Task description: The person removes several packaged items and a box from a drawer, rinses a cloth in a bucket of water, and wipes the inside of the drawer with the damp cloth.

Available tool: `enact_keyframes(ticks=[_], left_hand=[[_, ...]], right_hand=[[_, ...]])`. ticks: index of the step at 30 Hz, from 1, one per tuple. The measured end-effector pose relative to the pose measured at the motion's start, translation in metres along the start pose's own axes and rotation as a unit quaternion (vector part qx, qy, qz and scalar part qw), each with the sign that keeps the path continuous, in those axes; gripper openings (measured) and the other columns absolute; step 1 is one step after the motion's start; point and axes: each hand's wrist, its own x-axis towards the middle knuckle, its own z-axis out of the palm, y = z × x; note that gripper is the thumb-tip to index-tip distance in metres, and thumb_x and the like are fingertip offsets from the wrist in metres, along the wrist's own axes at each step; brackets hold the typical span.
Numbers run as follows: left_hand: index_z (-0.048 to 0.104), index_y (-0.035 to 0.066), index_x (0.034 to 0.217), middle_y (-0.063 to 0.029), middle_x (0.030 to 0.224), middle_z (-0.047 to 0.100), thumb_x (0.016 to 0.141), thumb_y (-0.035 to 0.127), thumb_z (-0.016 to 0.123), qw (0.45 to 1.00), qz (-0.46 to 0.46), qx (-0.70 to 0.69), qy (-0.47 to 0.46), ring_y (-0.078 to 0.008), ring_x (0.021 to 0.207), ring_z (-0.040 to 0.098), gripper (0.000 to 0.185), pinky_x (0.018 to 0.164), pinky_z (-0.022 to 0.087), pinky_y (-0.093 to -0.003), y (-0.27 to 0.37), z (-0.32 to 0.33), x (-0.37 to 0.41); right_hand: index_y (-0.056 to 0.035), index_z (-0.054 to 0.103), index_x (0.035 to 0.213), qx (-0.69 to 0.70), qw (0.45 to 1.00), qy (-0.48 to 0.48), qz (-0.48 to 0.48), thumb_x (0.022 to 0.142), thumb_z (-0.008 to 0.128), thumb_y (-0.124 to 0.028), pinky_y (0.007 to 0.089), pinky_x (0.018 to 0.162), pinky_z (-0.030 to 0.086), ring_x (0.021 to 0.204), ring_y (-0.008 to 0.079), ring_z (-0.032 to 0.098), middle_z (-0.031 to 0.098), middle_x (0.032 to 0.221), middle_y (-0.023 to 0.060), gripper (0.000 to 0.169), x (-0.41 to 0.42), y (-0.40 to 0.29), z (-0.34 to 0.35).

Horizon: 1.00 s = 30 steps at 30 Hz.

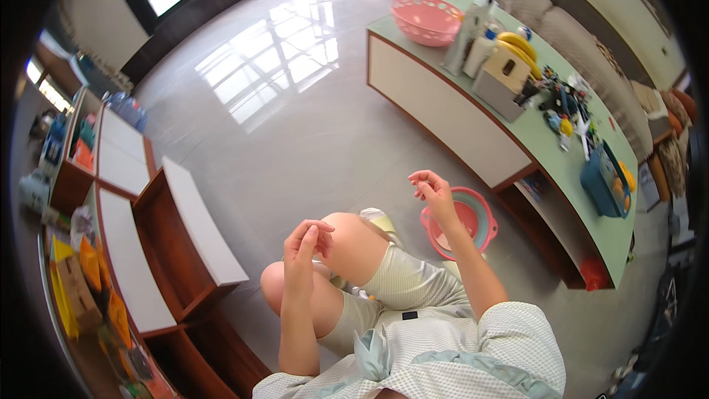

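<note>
My left hand [307, 246] is raised above my bent knees, its fingers loosely curled and nothing visible in it. Further right, my right hand [435, 194] hovers with half-bent fingers, also with no object showing. Below and behind my right forearm, a pink and grey basin [486, 216] with side handles stands on the floor, partly hidden by the arm. To the left of my knees, a drawer with a white front [202, 221] and brown wooden inside [171, 244] is pulled out from a low cabinet [133, 252].
On the right, a green-topped table [606, 238] bears a pink colander [426, 19], bottles [481, 52], bananas [518, 47], a tissue box [501, 83], a heap of small items [565, 102] and a blue basket [606, 183]. Orange packets [91, 263] lie on the left cabinet. A sofa [576, 33] stands behind.
</note>
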Motion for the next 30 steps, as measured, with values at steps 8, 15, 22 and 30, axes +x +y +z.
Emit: enact_keyframes(ticks=[8, 15, 22, 30], left_hand=[[0.058, 0.002, 0.086, -0.0005, 0.067, 0.052, 0.090, 0.014, 0.040, 0.981, -0.096, 0.057, -0.157, -0.0056, 0.059, 0.046, 0.021, 0.054, 0.037, -0.0195, -0.029, 0.075, 0.050], [0.058, 0.002, 0.088, 0.0002, 0.068, 0.053, 0.088, 0.011, 0.042, 0.950, -0.117, 0.140, -0.252, -0.0049, 0.061, 0.046, 0.019, 0.058, 0.038, -0.0188, -0.066, 0.139, 0.040], [0.058, 0.001, 0.087, -0.0008, 0.069, 0.055, 0.084, 0.008, 0.043, 0.905, -0.085, 0.288, -0.300, -0.0074, 0.065, 0.050, 0.016, 0.060, 0.040, -0.0206, -0.068, 0.184, -0.010], [0.058, 0.002, 0.090, -0.0006, 0.073, 0.055, 0.085, 0.010, 0.044, 0.915, -0.102, 0.263, -0.289, -0.0077, 0.066, 0.050, 0.017, 0.061, 0.041, -0.0211, -0.069, 0.179, -0.038]], right_hand=[[-0.0006, 0.060, 0.089, 0.010, 0.993, 0.104, 0.060, 0.080, 0.047, -0.004, 0.0191, 0.060, 0.042, 0.064, 0.0060, 0.050, 0.059, 0.078, 0.0012, 0.015, -0.043, 0.090, -0.110], [-0.0052, 0.063, 0.085, -0.004, 0.983, 0.127, 0.130, 0.080, 0.049, -0.007, 0.0196, 0.055, 0.044, 0.060, 0.0057, 0.054, 0.059, 0.073, 0.0008, 0.015, -0.100, 0.139, -0.157], [-0.0053, 0.060, 0.094, -0.027, 0.988, 0.085, 0.124, 0.083, 0.048, -0.010, 0.0208, 0.063, 0.043, 0.067, 0.0071, 0.052, 0.059, 0.083, 0.0008, 0.017, -0.151, 0.132, -0.205], [-0.0078, 0.060, 0.093, -0.032, 0.984, 0.113, 0.134, 0.083, 0.048, -0.013, 0.0191, 0.060, 0.040, 0.066, 0.0059, 0.052, 0.058, 0.081, -0.0013, 0.016, -0.190, 0.112, -0.221]])
